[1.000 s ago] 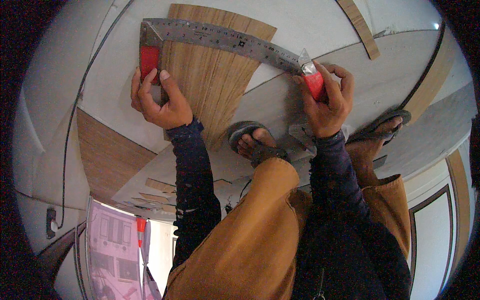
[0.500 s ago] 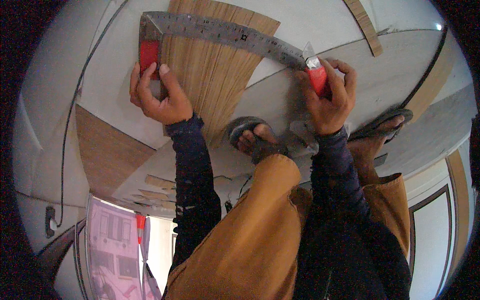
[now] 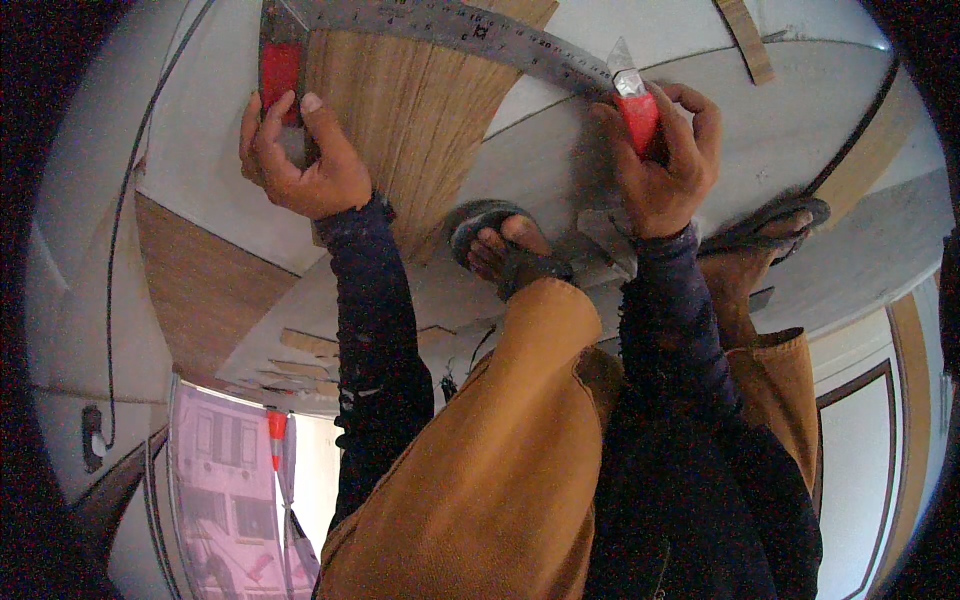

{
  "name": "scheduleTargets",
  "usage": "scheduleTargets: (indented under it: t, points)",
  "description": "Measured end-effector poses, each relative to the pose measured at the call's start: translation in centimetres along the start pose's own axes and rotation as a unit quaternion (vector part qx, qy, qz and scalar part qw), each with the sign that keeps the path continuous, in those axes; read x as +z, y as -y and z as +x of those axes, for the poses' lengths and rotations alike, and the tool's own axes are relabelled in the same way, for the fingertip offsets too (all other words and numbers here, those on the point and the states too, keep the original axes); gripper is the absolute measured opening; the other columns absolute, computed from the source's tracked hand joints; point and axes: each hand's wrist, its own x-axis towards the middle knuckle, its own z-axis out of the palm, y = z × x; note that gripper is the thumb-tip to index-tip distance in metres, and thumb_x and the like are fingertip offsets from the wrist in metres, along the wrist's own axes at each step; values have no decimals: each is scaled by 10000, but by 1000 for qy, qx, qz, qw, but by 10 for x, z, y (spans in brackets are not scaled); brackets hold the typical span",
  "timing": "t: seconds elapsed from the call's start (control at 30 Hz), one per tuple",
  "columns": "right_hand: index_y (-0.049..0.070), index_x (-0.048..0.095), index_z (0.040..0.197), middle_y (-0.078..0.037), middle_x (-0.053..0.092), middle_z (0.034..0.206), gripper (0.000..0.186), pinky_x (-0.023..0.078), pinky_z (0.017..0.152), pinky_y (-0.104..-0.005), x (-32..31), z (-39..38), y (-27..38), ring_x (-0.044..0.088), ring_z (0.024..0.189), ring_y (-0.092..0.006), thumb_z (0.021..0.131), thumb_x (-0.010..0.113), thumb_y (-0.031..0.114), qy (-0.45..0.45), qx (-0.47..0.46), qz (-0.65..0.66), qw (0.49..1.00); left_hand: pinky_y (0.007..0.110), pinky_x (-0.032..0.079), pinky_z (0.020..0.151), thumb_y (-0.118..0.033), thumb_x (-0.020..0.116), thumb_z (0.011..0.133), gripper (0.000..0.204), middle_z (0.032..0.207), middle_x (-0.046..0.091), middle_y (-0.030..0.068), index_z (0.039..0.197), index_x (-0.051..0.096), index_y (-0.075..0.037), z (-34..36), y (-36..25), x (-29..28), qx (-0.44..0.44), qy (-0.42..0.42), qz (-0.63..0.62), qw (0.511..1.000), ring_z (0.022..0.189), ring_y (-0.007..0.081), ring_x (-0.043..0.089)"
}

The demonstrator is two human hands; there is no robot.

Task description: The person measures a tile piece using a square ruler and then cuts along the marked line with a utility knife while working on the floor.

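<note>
Work on a pale, seamed floor (image 3: 780, 140). A wood-grain board (image 3: 410, 120) lies at the far left of centre, a metal square (image 3: 425, 25) across it. The left hand (image 3: 310, 165) grips the square's red-marked short arm; the right hand (image 3: 670, 165) is closed around a red knife (image 3: 638, 118) beside the square's right end, contact with the square unclear. A brown panel (image 3: 205, 270) and a black cord (image 3: 124, 180) occupy the left; a sheer pink curtain (image 3: 225, 470) hangs there, and a white door (image 3: 860, 450) stands at right.
</note>
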Motion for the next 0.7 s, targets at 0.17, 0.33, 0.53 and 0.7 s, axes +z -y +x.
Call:
scheduleTargets:
  t: [0.17,0.33,0.53,0.7]
  points:
    - [88,720,1157,-142,590,1174,474,574,716,-355,-1,2,8,673,867,-283,707,849,162,13,57,24,998,457,421,1015,-230,763,865,185,1230,659,160,975,723,-87,0,-1,1,-8,8,-9,1000,1174,319,568]
    - [98,722,1160,-139,592,1168,472,575,713,-352,-1,1,5,669,890,-277,709,851,146,12,50,16,999,458,420,1018,-226,760,870,180,1234,657,161,973,723,-83,0,1,2,-1,6,-11,1000,1178,316,566]
    - [100,726,1154,-148,599,1153,468,573,737,-354,0,0,7,656,946,-282,703,848,128,14,70,32,997,455,417,1021,-240,757,876,189,1232,658,163,975,724,-82,0,-2,2,-10,8,-4,1000,1174,318,572]
    - [103,727,1154,-159,611,1133,470,567,774,-374,-1,1,9,646,982,-305,697,835,129,16,92,46,995,451,418,1018,-242,758,874,190,1223,664,158,981,725,-88,0,-1,2,7,4,-13,1000,1166,319,580]
